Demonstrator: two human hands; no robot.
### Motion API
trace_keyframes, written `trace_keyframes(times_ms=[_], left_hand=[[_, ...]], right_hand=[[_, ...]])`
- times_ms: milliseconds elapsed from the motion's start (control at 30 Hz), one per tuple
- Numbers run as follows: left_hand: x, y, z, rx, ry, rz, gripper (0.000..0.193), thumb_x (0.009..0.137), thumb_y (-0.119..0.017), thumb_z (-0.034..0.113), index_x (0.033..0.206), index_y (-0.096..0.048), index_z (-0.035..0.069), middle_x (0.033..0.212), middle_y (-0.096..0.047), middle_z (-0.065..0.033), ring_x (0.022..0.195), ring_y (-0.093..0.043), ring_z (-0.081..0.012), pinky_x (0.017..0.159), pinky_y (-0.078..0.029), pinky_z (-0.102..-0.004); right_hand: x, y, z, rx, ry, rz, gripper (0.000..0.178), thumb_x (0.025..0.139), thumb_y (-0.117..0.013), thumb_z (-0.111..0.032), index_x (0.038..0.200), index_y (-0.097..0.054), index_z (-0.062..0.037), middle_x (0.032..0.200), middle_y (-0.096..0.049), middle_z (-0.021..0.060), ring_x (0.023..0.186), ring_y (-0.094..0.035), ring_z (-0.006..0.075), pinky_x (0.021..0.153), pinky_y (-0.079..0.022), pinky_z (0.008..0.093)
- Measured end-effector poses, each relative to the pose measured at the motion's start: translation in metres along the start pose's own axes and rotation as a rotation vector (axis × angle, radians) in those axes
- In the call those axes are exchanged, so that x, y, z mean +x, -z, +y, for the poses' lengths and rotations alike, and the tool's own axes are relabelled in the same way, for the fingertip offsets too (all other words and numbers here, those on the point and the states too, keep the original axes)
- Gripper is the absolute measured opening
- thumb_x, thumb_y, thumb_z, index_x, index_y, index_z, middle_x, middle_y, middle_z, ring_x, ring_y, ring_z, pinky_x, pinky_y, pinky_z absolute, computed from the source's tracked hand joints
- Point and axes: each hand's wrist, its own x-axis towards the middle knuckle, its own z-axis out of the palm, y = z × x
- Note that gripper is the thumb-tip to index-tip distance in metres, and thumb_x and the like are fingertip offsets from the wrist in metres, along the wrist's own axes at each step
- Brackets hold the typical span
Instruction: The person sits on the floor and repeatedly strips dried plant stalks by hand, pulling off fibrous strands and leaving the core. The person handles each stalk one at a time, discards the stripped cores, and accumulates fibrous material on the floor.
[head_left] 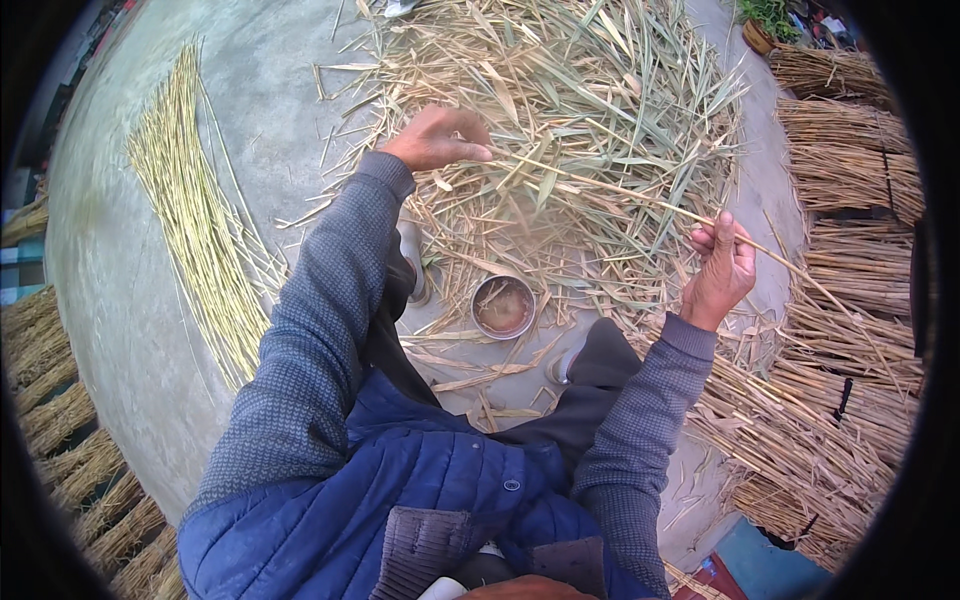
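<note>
The person's right hand (722,272) has thumb and fingers closed round a long thin stalk (610,187), which runs on past it toward the floor's right edge. The left hand (440,138) pinches the other end between thumb and forefinger; a grip at two points well apart probably keeps so slender a piece straight. The stalk slants above the leaf heap (570,100).

Below, between the two shoes, a metal bowl (533,305) sits on the concrete floor (110,300), perhaps there for easy reach (its brownish contents are hard to make out). It and the litter around it leave the feet little room. The heap spreads to the floor's far edge, while pale stalks (200,210) lie roughly parallel on the left, apparently kept clear of the leaves. A leafy pile (800,420) crowds the right forearm's side. Tied bundles (860,180) line the floor's right edge, and darker bundles (60,430) its left.
</note>
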Motion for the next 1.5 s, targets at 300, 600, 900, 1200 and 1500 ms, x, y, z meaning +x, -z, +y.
trace_keyframes(times_ms=[300, 600, 900, 1200, 1500], left_hand=[[0.003, -0.012, 0.007, -0.154, 0.033, -0.06, 0.026, 0.086, -0.08, 0.025, 0.098, -0.074, 0.003, 0.089, -0.074, -0.0062, 0.087, -0.069, -0.0158, 0.079, -0.054, -0.0325], [-0.003, 0.024, -0.022, -0.856, 0.147, 0.573, 0.027, 0.092, -0.076, 0.024, 0.104, -0.067, 0.002, 0.087, -0.074, -0.0067, 0.077, -0.067, -0.0118, 0.08, -0.053, -0.0263], [-0.008, 0.03, -0.033, 0.425, 0.235, 0.812, 0.022, 0.089, -0.074, 0.028, 0.102, -0.07, 0.011, 0.085, -0.074, -0.0014, 0.077, -0.064, -0.0159, 0.073, -0.047, -0.0331], [0.031, -0.07, 0.082, 0.137, -0.437, 0.195, 0.039, 0.084, -0.077, 0.041, 0.108, -0.073, 0.011, 0.102, -0.07, -0.003, 0.098, -0.059, -0.0239, 0.091, -0.042, -0.0378], [0.047, -0.053, 0.076, -0.801, 0.177, 0.294, 0.017, 0.092, -0.074, 0.017, 0.099, -0.068, 0.002, 0.09, -0.074, -0.0071, 0.084, -0.069, -0.013, 0.083, -0.055, -0.0274]], right_hand=[[0.006, 0.008, -0.007, 0.03, -0.035, 0.045, 0.03, 0.089, -0.08, -0.025, 0.096, -0.064, -0.0004, 0.076, -0.068, 0.0082, 0.058, -0.064, 0.0108, 0.054, -0.053, 0.0207], [0.011, 0.025, -0.013, 0.076, -0.03, 0.032, 0.027, 0.09, -0.078, -0.022, 0.096, -0.064, 0.0, 0.081, -0.071, 0.011, 0.06, -0.064, 0.0105, 0.057, -0.054, 0.0199], [0.01, 0.026, -0.01, 0.018, -0.02, 0.015, 0.028, 0.089, -0.079, -0.023, 0.096, -0.065, 0.0002, 0.079, -0.071, 0.0109, 0.06, -0.065, 0.0116, 0.056, -0.054, 0.0215], [-0.009, -0.01, -0.003, -0.006, -0.043, -0.061, 0.03, 0.089, -0.079, -0.026, 0.094, -0.065, 0.0001, 0.077, -0.071, 0.0118, 0.06, -0.066, 0.0121, 0.056, -0.055, 0.0228], [-0.012, -0.007, -0.008, -0.031, -0.069, -0.071, 0.027, 0.091, -0.077, -0.022, 0.096, -0.065, 0.0012, 0.078, -0.07, 0.0127, 0.063, -0.068, 0.0136, 0.057, -0.056, 0.0237]])
